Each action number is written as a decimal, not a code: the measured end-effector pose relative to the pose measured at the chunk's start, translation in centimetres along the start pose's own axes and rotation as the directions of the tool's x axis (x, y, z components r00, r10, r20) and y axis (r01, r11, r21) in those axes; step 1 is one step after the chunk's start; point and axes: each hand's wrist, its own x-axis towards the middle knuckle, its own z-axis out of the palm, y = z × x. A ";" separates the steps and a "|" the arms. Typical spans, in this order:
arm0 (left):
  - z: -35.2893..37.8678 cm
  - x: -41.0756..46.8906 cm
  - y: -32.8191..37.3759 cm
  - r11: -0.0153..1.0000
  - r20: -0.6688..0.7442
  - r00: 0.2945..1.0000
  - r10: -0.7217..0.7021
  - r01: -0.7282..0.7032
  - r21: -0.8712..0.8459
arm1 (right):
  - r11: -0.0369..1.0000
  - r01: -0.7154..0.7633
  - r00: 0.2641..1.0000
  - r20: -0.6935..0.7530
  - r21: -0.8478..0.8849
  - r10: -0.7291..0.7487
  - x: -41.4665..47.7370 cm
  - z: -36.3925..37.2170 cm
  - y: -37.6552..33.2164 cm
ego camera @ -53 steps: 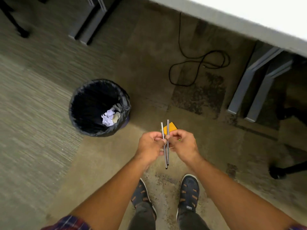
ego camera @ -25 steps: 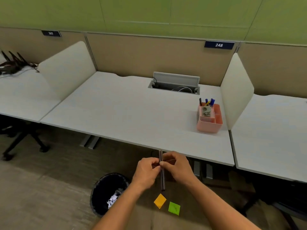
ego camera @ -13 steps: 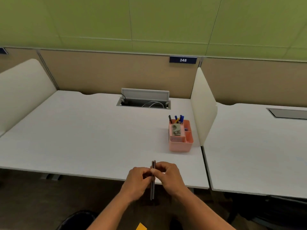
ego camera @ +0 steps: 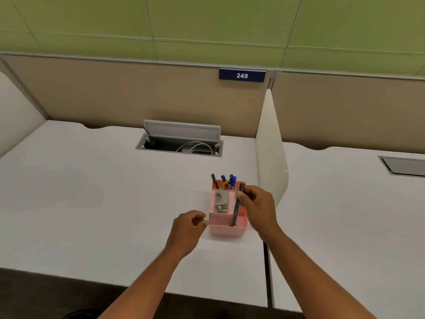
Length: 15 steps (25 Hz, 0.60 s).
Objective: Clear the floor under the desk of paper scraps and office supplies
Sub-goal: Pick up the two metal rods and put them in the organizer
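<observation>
A pink desk organizer [ego camera: 227, 229] stands on the white desk [ego camera: 92, 203] near the right divider. Its back compartment holds blue and black pens [ego camera: 230, 180], and a grey stapler-like tool [ego camera: 221, 201] lies in the middle one. My right hand [ego camera: 257, 203] pinches the dark pencils [ego camera: 236, 208] near their top, their lower ends inside the organizer's right compartment. My left hand [ego camera: 188, 226] hovers just left of the organizer, fingers loosely curled, holding nothing. The floor under the desk is out of sight.
An open cable hatch [ego camera: 181, 141] with white wires sits at the desk's back. A cream divider panel [ego camera: 271, 157] separates this desk from the one on the right. The black bin's rim [ego camera: 78, 315] peeks in at the bottom edge.
The view rose from the floor to the desk top. Both hands held the pencils before; now my left hand has let go and my right has carried them into the organizer.
</observation>
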 end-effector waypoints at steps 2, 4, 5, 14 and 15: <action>0.3 1.2 -0.5 0.999 -0.024 0.999 -0.039 0.040 0.025 | 1.000 -0.003 0.997 -0.073 -0.028 0.001 2.4 -0.5 0.9; 0.6 1.8 -1.1 0.997 -0.033 0.997 -0.065 0.067 0.049 | 0.999 -0.018 0.993 -0.119 -0.051 0.012 3.9 -0.4 2.2; 0.7 2.0 -1.5 0.995 -0.032 0.996 -0.078 0.080 0.065 | 0.998 -0.029 0.992 -0.127 -0.061 0.021 4.4 -0.2 2.8; 1.1 2.1 -3.9 0.977 -0.042 0.984 -0.172 0.176 0.122 | 0.972 -0.170 0.985 -0.001 -0.162 0.172 5.1 1.2 9.5; 1.1 2.1 -3.9 0.976 -0.045 0.983 -0.176 0.180 0.126 | 0.969 -0.177 0.983 0.016 -0.171 0.182 5.1 1.2 10.1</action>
